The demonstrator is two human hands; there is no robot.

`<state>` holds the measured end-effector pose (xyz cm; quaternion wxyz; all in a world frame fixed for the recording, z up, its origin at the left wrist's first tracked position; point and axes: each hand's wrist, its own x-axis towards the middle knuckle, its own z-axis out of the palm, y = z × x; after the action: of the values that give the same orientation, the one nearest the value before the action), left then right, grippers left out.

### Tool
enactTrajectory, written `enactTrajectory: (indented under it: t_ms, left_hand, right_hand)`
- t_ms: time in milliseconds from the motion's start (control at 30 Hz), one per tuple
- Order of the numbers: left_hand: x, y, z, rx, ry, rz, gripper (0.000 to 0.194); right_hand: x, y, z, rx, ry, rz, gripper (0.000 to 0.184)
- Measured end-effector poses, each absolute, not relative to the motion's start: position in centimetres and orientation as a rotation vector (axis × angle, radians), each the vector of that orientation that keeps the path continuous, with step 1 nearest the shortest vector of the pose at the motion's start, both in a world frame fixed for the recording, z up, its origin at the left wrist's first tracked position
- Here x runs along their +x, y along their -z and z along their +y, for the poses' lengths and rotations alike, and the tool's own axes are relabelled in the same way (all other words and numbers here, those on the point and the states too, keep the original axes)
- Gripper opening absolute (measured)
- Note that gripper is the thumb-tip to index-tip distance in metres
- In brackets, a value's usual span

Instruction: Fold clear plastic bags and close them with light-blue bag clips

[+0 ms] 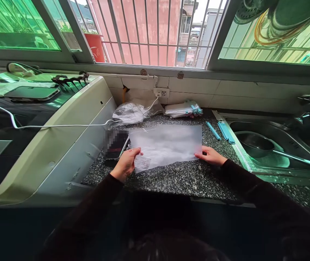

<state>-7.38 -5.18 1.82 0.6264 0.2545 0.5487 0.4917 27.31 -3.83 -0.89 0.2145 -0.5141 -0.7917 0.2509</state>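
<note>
Far left there's a big white-and-dark machine [82, 117] with a phone [35, 92] lying flat on top and a black claw-looking thing [73, 79] behind it, near the edge. A white cable [57, 126] runs across the machine's front toward the counter [171, 183], which is speckled black and white. Next along the counter is a dark device [115, 143], partly pixelated, so no clue what's on it. Behind that, a crumpled clear bag [129, 113] sits by the wall, below and left of the outlet [161, 93].

Left hand [125, 165] is just beside the device, pinching the left edge of a see-through plastic sheet [168, 143]. There's a printed label [143, 163] at the sheet's lower left corner, text too small to read. The sheet's spread out between both hands, over the middle of the counter; can't tell if it's touching down. Behind it, against the wall, a stack of clear packs [182, 110] with blue bits at the right end.

Right hand [212, 156] has the sheet's right edge pinched, thumb on top. Past that: blue strips [225, 132], then a metal sink [242, 154] with a dark pan [253, 144] in it.
</note>
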Motion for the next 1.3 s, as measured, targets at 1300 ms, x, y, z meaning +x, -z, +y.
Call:
enactTrajectory:
  t_ms: [1300]
  left_hand:
    - [-10.0,3.1,-7.9,1.843,-1.006,1.494,0.019]
  right_hand:
    - [30.5,1.1,-7.1,-1.700,-0.428,-2.177,0.032]
